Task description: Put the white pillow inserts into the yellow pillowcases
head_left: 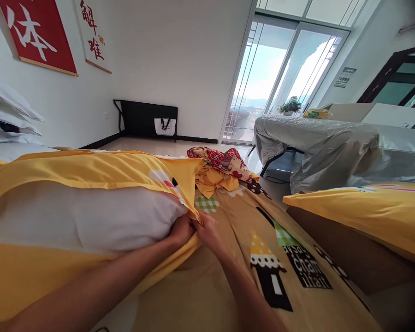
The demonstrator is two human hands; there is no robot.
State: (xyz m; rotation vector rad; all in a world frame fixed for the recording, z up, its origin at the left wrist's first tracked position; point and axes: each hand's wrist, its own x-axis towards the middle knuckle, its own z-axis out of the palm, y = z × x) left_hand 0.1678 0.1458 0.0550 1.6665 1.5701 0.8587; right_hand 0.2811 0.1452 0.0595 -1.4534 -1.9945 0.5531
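Note:
A white pillow (90,219) lies partly inside a yellow pillowcase (90,168) on the bed in front of me. My left hand (180,229) is closed against the pillow's right end at the open mouth of the case. My right hand (209,232) pinches the yellow edge of the pillowcase right beside it. Both hands meet at the same corner. Under them spreads a tan bedsheet (228,276) printed with cartoon shapes and letters.
A second yellow pillow (373,214) lies at the right. Crumpled yellow and red patterned cloth (221,168) sits at the bed's far end. White pillows (7,115) are stacked at the left. Grey plastic-covered furniture (332,143) stands at the right before a glass balcony door (280,69).

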